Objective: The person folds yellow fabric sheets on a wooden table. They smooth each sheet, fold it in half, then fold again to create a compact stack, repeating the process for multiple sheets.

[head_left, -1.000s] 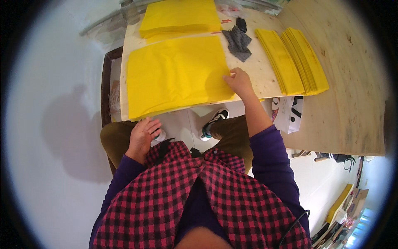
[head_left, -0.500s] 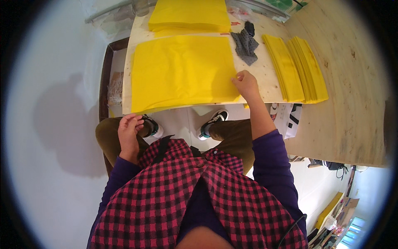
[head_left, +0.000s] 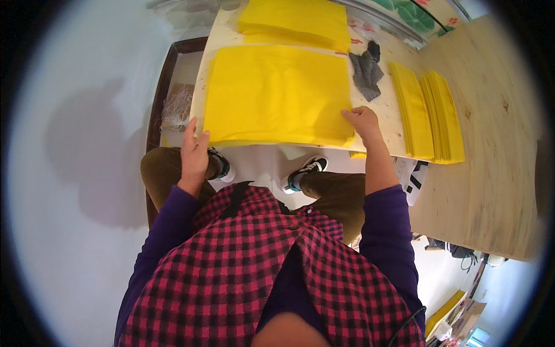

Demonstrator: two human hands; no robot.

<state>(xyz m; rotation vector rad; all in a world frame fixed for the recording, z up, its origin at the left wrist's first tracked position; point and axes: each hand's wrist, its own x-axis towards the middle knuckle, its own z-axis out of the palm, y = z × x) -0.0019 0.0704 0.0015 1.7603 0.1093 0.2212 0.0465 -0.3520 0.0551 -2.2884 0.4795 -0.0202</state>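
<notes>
Count: two hands, left hand and right hand, both at the near edge of one large yellow sheet. One more yellow stack behind it, two stacks of folded yellow strips on the right. One grey cloth, two shoes, one wooden table.
</notes>
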